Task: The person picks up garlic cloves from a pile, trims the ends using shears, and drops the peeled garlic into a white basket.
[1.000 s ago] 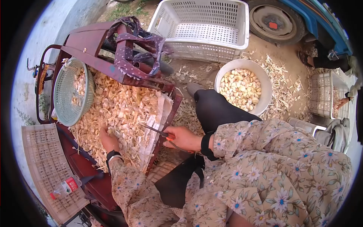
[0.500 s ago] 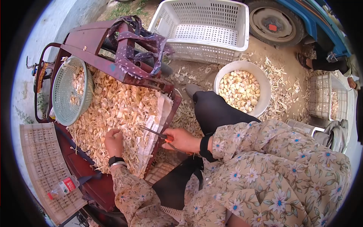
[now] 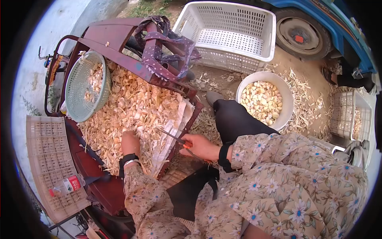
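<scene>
A heap of garlic (image 3: 137, 101), loose bulbs and cloves mixed with dry skins, covers the maroon cart bed in front of me. My left hand (image 3: 130, 144) is closed and rests at the near side of this heap. Its fingers curl downward, and whatever they hold is hidden. My right hand (image 3: 201, 147) grips dark scissors (image 3: 172, 136) with an orange patch near the handle. The blades point left over a pale sheet (image 3: 170, 137) along the heap's edge.
A green basket (image 3: 73, 93) with some garlic leans on the heap. Right of my knee stands a white bucket (image 3: 287, 99) of peeled cloves. Behind are a white crate (image 3: 234, 55) and a blue vehicle's wheel (image 3: 300, 34). A bottle (image 3: 69, 185) lies on a crate at left.
The view has turned slightly, so most things sit further right. My left hand's fingers have moved down to the garlic. My right hand keeps holding the scissors.
</scene>
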Action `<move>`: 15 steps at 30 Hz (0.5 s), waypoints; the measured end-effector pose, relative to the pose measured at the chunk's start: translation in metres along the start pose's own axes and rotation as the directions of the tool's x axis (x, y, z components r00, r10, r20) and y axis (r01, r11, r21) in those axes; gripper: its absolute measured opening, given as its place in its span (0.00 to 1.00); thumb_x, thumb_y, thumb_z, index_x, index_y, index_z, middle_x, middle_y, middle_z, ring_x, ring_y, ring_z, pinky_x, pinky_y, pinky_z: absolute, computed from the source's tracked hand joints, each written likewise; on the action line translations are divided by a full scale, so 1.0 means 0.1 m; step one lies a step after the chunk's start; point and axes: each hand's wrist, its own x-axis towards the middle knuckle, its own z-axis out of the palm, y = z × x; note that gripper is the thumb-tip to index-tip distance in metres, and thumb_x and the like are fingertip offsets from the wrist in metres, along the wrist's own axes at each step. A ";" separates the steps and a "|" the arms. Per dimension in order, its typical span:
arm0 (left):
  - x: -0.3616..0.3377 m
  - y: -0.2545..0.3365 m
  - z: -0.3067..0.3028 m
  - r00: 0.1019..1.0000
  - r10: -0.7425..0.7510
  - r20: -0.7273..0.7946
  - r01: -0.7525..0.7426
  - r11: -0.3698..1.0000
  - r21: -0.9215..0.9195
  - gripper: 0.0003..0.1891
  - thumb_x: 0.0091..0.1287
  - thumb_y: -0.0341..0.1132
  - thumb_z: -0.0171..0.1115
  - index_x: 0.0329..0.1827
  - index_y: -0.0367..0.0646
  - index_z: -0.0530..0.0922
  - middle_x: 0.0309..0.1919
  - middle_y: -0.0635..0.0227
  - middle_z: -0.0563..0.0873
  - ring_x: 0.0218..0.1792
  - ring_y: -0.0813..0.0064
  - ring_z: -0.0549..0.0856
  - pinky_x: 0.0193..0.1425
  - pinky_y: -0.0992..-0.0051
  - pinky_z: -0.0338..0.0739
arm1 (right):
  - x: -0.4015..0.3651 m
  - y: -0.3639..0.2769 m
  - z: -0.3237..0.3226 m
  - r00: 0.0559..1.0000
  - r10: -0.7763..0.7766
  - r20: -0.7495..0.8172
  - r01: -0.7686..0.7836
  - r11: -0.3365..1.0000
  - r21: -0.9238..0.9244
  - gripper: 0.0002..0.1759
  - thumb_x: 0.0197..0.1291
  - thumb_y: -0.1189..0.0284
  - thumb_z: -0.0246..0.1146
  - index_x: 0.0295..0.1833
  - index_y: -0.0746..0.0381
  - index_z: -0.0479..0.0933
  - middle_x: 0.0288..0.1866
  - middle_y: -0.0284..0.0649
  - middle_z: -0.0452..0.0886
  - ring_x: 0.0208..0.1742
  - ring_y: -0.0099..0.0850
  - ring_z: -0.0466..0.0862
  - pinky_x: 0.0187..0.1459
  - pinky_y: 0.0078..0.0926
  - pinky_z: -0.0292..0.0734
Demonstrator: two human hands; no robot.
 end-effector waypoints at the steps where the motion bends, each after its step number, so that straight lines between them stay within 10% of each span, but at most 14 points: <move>1: -0.01 -0.15 0.14 0.996 -0.011 -0.088 -0.003 0.987 -0.159 0.12 0.54 0.32 0.60 0.39 0.35 0.79 0.30 0.51 0.78 0.34 0.55 0.79 0.39 0.65 0.72 | 0.01 0.04 0.00 1.000 -0.009 -0.002 0.009 1.000 -0.001 0.16 0.50 0.69 0.67 0.42 0.64 0.72 0.28 0.33 0.75 0.31 0.20 0.72 0.34 0.21 0.69; 3: -0.06 -0.13 0.11 0.967 -0.068 -0.246 -0.053 0.888 -0.457 0.12 0.57 0.34 0.60 0.40 0.35 0.78 0.24 0.57 0.78 0.29 0.62 0.79 0.33 0.69 0.72 | 0.00 0.04 0.00 1.000 -0.019 -0.015 0.019 1.000 -0.001 0.16 0.49 0.66 0.67 0.40 0.63 0.72 0.27 0.35 0.75 0.30 0.25 0.74 0.34 0.24 0.69; 4: -0.15 -0.10 0.09 0.922 -0.386 0.031 0.239 0.504 -0.830 0.13 0.62 0.37 0.58 0.42 0.35 0.77 0.18 0.70 0.74 0.20 0.78 0.74 0.24 0.79 0.66 | -0.01 0.03 0.00 0.999 -0.015 -0.029 0.015 1.000 0.002 0.17 0.47 0.64 0.67 0.38 0.63 0.72 0.27 0.37 0.75 0.30 0.29 0.75 0.34 0.26 0.70; 10: -0.53 0.17 -0.35 0.945 -0.238 0.224 0.117 -0.396 -0.911 0.07 0.65 0.37 0.56 0.36 0.44 0.71 0.22 0.77 0.72 0.14 0.87 0.64 0.16 0.86 0.56 | -0.04 -0.06 0.00 0.999 -0.020 -0.039 0.020 1.000 -0.018 0.18 0.49 0.65 0.67 0.41 0.62 0.72 0.27 0.34 0.75 0.30 0.25 0.74 0.34 0.23 0.70; 15: -0.87 0.73 -0.40 0.952 -0.190 0.239 0.159 -0.360 -0.919 0.09 0.65 0.37 0.56 0.41 0.41 0.72 0.25 0.75 0.76 0.14 0.88 0.65 0.16 0.87 0.57 | 0.03 -0.14 -0.07 0.988 -0.151 0.023 0.127 0.897 0.423 0.22 0.49 0.72 0.69 0.48 0.64 0.69 0.34 0.31 0.74 0.32 0.17 0.73 0.35 0.15 0.69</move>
